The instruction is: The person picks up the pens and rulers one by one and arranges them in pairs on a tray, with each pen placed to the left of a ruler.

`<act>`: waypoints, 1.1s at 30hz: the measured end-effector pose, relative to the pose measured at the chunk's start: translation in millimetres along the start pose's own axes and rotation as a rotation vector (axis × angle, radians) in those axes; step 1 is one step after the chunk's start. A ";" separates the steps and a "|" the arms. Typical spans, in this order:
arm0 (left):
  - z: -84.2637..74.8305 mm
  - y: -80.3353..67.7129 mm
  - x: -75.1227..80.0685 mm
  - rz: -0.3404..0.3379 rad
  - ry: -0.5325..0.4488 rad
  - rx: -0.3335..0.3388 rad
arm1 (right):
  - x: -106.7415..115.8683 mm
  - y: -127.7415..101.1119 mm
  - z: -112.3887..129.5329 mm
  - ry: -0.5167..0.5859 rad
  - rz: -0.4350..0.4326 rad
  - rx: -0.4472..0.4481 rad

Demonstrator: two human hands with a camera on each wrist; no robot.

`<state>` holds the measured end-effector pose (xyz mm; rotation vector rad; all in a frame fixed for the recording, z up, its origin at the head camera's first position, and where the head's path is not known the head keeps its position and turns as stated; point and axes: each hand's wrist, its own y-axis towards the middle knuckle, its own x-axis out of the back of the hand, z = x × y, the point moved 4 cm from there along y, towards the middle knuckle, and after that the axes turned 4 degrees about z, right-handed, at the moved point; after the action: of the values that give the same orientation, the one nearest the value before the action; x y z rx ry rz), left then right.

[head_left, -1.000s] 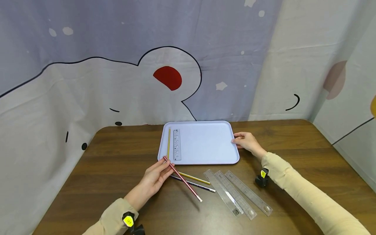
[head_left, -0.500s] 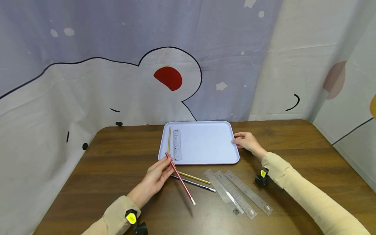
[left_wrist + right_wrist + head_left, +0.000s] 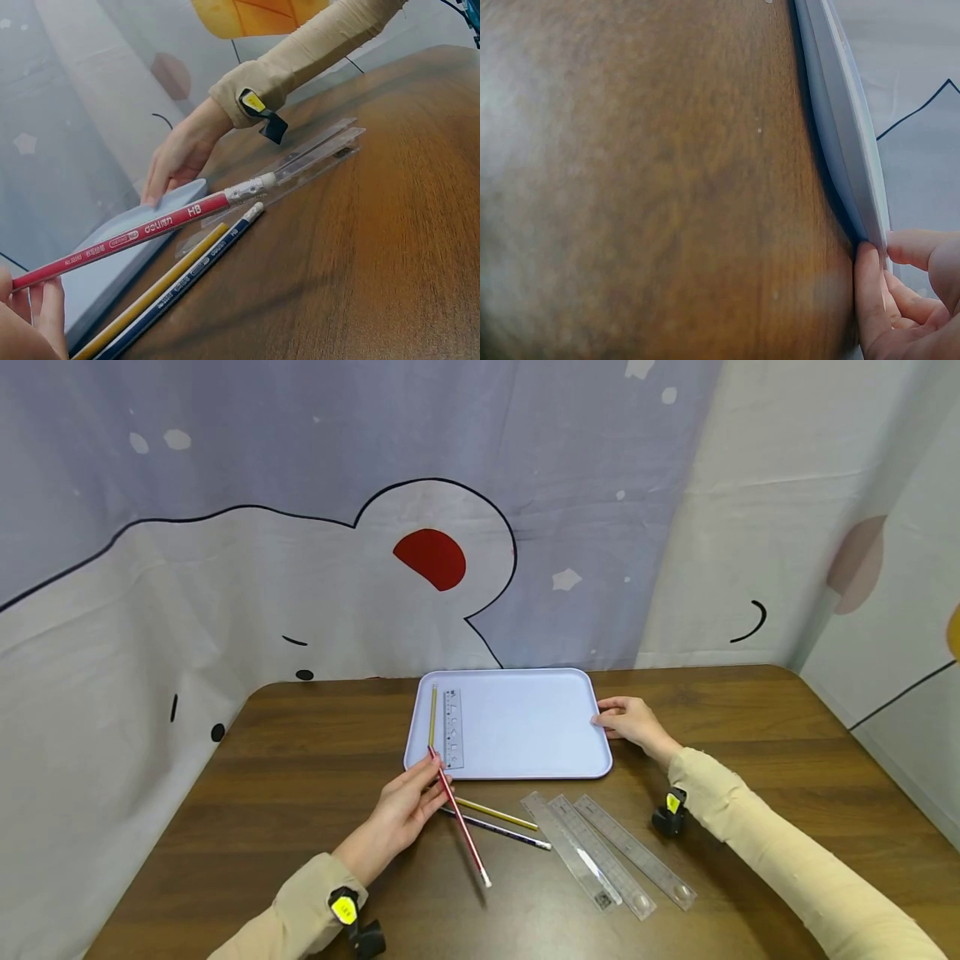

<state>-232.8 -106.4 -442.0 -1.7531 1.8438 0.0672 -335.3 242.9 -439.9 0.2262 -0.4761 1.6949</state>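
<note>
My left hand [image 3: 405,806] pinches a red pencil [image 3: 467,839] near its far end, at the tray's front left corner. The pencil slants toward me, its white eraser end nearest, and casts a shadow on the table. My right hand [image 3: 630,723] grips the right rim of the pale lilac tray [image 3: 525,727], thumb on top and fingers below, as the right wrist view shows. Inside the tray at the left lie a yellow pencil [image 3: 432,714] and a short clear ruler [image 3: 453,731] side by side. The red pencil's far tip overlaps the yellow pencil's near end in the head view.
In front of the tray, a second yellow pencil [image 3: 498,815] and a dark blue pencil [image 3: 506,835] lie on the wooden table [image 3: 300,777]. Three clear rulers [image 3: 603,856] fan out right of them. A patterned curtain [image 3: 300,577] hangs behind the table.
The left hand has shifted slightly right and forward, and the red pencil has turned so its eraser end swung left and toward me. The right hand stays on the tray rim.
</note>
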 end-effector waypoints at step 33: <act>-13.7 17.1 -17.1 0.018 0.081 -0.006 | -0.1 -0.3 -0.8 0.018 0.000 0.003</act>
<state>-254.5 -94.6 -429.1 -1.7673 1.9190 0.0083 -334.9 243.2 -440.6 0.2129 -0.4601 1.6962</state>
